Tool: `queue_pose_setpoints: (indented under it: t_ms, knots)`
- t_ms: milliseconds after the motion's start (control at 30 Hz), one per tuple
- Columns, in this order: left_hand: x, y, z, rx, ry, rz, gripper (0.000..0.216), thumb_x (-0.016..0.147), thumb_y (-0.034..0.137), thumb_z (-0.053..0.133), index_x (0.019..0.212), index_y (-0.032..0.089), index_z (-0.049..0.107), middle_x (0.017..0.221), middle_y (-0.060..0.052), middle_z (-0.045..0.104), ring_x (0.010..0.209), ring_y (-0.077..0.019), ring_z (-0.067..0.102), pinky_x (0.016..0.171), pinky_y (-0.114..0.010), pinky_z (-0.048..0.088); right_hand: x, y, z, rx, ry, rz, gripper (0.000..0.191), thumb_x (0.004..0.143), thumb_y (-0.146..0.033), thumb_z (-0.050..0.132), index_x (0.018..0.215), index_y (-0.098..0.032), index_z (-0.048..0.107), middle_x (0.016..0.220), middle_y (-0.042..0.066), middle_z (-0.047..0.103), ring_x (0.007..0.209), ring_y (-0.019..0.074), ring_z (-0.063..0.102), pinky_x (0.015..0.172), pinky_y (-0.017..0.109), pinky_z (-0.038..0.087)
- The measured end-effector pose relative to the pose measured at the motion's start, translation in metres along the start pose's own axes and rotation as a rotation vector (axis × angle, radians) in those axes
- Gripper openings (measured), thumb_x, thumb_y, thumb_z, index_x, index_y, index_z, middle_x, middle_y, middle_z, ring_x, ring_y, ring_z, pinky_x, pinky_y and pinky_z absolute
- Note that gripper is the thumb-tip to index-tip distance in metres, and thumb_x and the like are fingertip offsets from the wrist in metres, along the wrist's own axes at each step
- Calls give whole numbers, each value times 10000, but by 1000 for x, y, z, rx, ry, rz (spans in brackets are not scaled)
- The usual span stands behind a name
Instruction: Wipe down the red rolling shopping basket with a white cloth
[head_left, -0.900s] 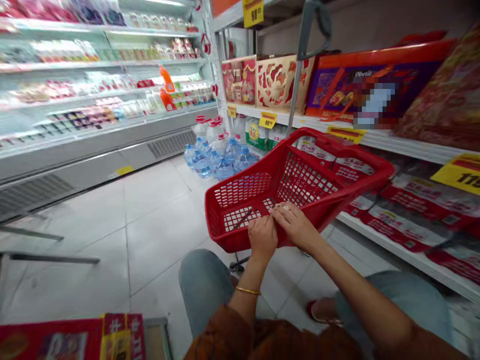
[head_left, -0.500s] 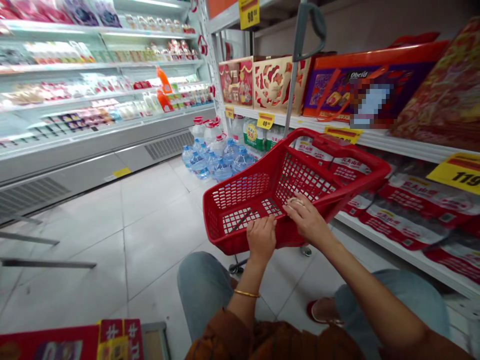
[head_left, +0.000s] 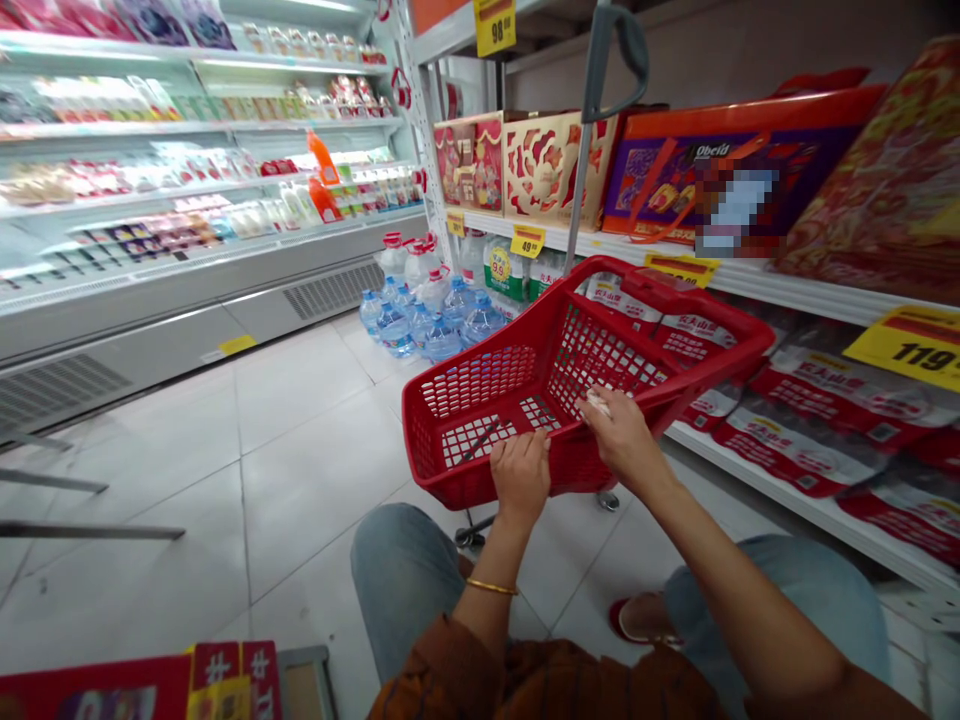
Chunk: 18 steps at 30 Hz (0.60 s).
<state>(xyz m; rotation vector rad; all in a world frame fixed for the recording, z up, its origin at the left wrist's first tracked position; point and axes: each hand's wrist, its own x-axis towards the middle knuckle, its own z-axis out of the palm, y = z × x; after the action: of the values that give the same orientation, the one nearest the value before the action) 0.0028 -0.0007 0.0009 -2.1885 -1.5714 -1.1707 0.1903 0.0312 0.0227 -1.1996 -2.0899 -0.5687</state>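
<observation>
A red plastic shopping cart (head_left: 480,385) with a perforated basket stands in front of my knees, and no goods show inside it. My left hand (head_left: 520,475) is closed over the near rim, its fingers curled into the basket. My right hand (head_left: 619,435) is at the same rim, farther right. Its fingers are closed on a small crumpled white wipe (head_left: 598,402), which looks like tissue or cloth; the hand partly hides it.
Beyond the cart stand large water bottles (head_left: 439,320). At right, a shelf (head_left: 810,280) holds gift boxes above wrapped bottle packs. A refrigerated display (head_left: 172,320) lines the left. Metal legs (head_left: 90,530) and red packages (head_left: 232,680) are at lower left.
My right hand's fingers have drawn in from a flatter spread, and more of the white wipe shows. My left hand stays on the rim. The view has shifted slightly.
</observation>
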Motion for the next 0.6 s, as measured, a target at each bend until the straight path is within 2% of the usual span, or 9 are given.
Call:
queue_pose_setpoints:
  t_ms: [133,333,400,500,600]
  knots:
    - [0,1,1,9,-12,2,218,957,228,472,1067,198,658,868,-22,728,790,-177,614,739,-353,334,-4,-20,8,35,4,0,375,907,-96,461,1257,-138,591,1190,189,591,1147,264,520,1007,496,451]
    - [-2,-1,3,19,-29,-16,231,937,181,458,1030,189,669,876,-34,723,802,-188,613,752,-362,344,-2,-59,12,129,7,-19,492,938,-119,421,1422,-205,421,1419,196,437,1283,283,438,1010,497,454]
    - [-2,-2,3,15,-42,-11,236,932,172,454,1020,191,671,877,-36,723,806,-187,612,761,-357,348,-2,-64,13,157,15,-21,514,936,-112,415,1447,-161,380,1385,201,483,1267,275,452,1024,490,448]
    - [-2,-4,1,15,-37,11,234,940,193,463,1060,195,664,880,-27,726,800,-182,610,764,-350,346,-2,-60,12,185,7,-21,501,921,-99,416,1421,-124,417,1223,165,615,1208,255,495,1042,483,444]
    - [-2,-4,1,12,-16,12,233,955,226,465,1076,204,663,870,-20,726,798,-175,615,788,-350,343,-2,-51,9,179,-29,-38,447,891,-77,422,1320,-135,537,1168,142,642,1253,263,465,1074,508,419]
